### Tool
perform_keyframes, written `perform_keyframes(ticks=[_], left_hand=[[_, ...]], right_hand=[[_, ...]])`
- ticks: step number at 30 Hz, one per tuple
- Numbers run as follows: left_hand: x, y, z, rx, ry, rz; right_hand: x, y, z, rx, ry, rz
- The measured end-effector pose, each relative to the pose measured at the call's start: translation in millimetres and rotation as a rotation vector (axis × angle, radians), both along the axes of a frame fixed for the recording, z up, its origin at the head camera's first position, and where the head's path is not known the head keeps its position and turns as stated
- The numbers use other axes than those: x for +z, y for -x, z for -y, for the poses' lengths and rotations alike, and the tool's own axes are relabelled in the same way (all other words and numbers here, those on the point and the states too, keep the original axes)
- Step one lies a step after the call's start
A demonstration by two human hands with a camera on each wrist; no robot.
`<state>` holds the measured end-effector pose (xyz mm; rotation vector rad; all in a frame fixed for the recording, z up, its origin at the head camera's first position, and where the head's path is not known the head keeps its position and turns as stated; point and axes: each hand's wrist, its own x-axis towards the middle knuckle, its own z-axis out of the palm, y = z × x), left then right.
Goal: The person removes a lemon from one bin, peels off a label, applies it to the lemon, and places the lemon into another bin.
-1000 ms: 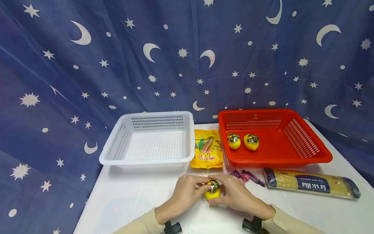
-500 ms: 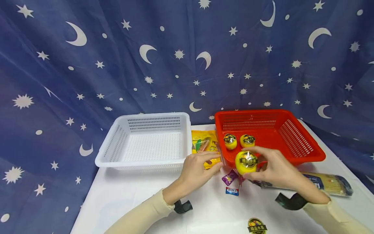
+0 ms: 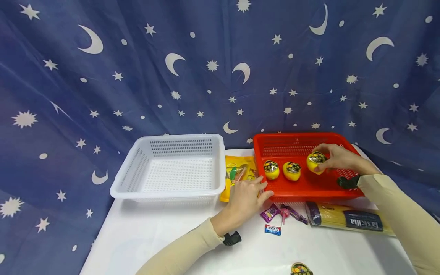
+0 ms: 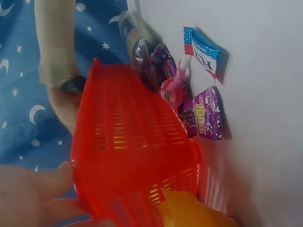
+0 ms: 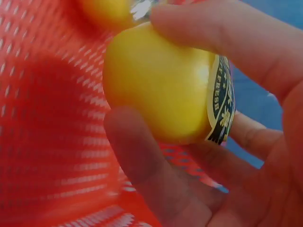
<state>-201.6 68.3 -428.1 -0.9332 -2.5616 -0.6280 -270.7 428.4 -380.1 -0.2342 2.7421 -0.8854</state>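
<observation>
My right hand grips a lemon with a black-and-gold label, over the right part of the red basket. In the right wrist view the fingers and thumb close round the lemon, with the basket's perforated wall behind. Two more labelled lemons, one on the left and one beside it, lie in the basket. My left hand is at the basket's front left corner, over part of a yellow candy bag. In the left wrist view its fingertips meet the red rim.
A white basket stands on the left. Before the red basket lie a purple candy, a pink lollipop, a blue-and-red candy and a spaghetti pack. A round fruit sticker is at the table's front.
The right hand lifted the lemon from between both hands and carried it right and away, over the red basket. The left hand moved rightward to the basket's corner.
</observation>
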Motion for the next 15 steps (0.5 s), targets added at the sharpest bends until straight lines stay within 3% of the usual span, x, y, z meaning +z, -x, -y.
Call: perform_keyframes(ticks=[6,10,15], left_hand=[[0.5,-5.3,-3.4,-0.019,-0.02,-0.019],[-0.4,-6.6,-4.4,-0.019,-0.03,-0.029],[-0.3,-6.8,-3.9,-0.019,-0.041,-0.021]], right_hand=[[-22.7,6.6,-8.5,0.022,-0.098,0.061],[-28.0,5.3,-8.3,0.025,-0.088,0.126],[-26.7,3.2,-6.3,0.026,-0.075,0.132]])
